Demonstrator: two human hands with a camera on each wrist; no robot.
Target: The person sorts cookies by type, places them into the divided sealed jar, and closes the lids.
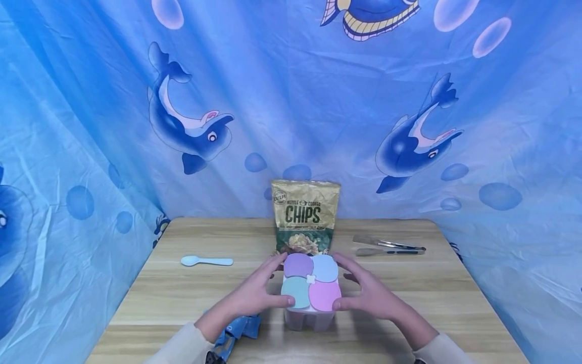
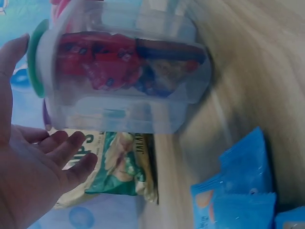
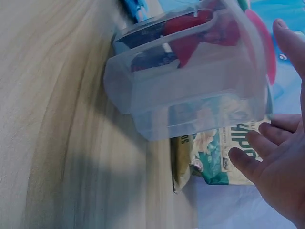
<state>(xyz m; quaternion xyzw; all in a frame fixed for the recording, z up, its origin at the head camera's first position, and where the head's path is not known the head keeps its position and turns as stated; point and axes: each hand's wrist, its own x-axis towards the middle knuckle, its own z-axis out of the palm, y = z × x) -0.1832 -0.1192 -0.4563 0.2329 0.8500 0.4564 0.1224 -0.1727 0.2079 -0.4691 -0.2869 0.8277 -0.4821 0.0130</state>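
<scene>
A clear plastic box stands upright on the table with four rounded lids on top: purple, light blue, teal and pink. Red packets and some dark blue ones show through its wall. My left hand is at the box's left side, thumb by the teal lid and forefinger by the purple lid. On the opposite side, my right hand has its thumb by the pink lid and its forefinger near the light blue lid. The fingers of both hands are spread and loosely bent.
Behind the box stands a bag of chips. A light blue spoon lies at the left, and metal tongs at the right. Several blue packets lie by my left forearm. A blue printed curtain surrounds the wooden table.
</scene>
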